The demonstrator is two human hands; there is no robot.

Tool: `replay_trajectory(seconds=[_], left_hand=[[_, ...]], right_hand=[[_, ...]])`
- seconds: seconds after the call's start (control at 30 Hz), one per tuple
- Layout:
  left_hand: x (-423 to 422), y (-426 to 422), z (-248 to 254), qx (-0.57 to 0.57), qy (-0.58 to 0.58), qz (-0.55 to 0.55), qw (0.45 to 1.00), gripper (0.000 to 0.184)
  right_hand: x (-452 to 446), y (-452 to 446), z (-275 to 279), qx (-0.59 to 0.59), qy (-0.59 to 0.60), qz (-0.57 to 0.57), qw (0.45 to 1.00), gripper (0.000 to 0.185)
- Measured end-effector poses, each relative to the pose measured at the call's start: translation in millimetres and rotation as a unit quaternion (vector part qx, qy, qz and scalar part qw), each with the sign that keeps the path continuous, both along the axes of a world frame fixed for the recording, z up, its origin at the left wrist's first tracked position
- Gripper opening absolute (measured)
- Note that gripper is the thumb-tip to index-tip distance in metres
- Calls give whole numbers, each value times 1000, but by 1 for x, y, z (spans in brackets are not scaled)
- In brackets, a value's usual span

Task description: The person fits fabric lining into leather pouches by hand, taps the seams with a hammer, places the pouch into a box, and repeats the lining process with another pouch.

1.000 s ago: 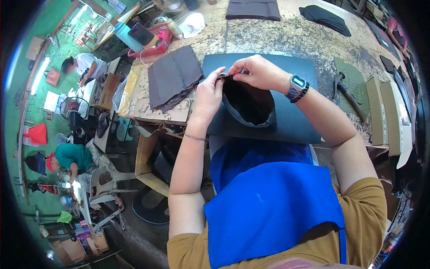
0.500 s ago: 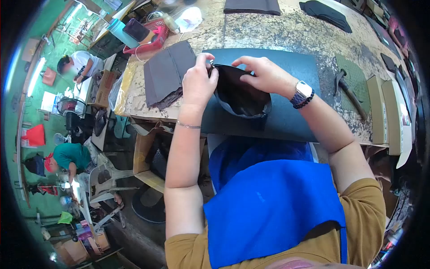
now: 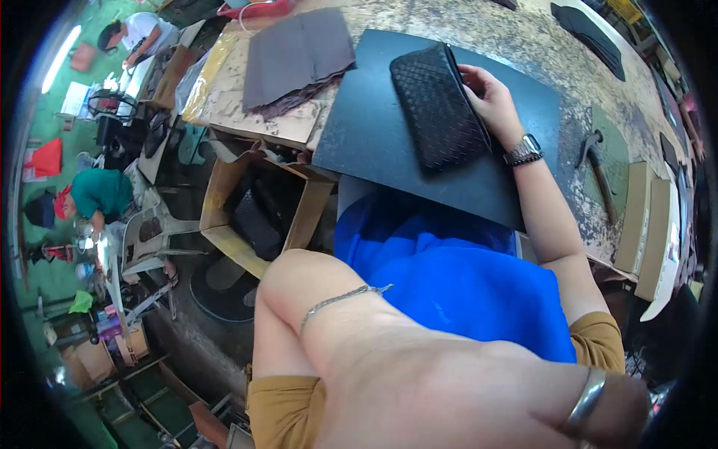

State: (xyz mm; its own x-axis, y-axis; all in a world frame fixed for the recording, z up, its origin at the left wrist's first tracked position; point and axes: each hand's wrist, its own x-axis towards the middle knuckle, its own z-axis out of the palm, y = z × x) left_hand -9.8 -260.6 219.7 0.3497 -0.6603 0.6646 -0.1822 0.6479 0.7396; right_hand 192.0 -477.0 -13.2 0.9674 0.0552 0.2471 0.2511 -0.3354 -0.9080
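One black woven pouch (image 3: 437,108) lies over the one dark mat (image 3: 359,135), its long edge clamped in the right hand (image 3: 490,101), with most of it left of that grip. Beyond the pouch, farther left, is one pile of brown sheets (image 3: 292,63); below that, left of and nearer the body than the grip, one open carton (image 3: 299,221). To the right of the grip are one hammer (image 3: 600,176) and, past it, two long boxes (image 3: 636,213). Two people (image 3: 105,193) sit far left. One left hand (image 3: 456,385), wearing one ring (image 3: 587,396), is blurred close to the camera; whether its fingers are together or apart I cannot tell. A half-second ago both hands were at the pouch's gaping mouth; now its woven face shows and only the right holds it.
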Motion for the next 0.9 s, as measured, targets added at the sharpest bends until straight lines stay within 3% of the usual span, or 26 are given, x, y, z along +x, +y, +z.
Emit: replay_trajectory(seconds=[0.9], left_hand=[[8, 40, -13, 31, 30, 0, 999, 30]], right_hand=[[1, -1, -3, 5, 8, -13, 1000, 36]])
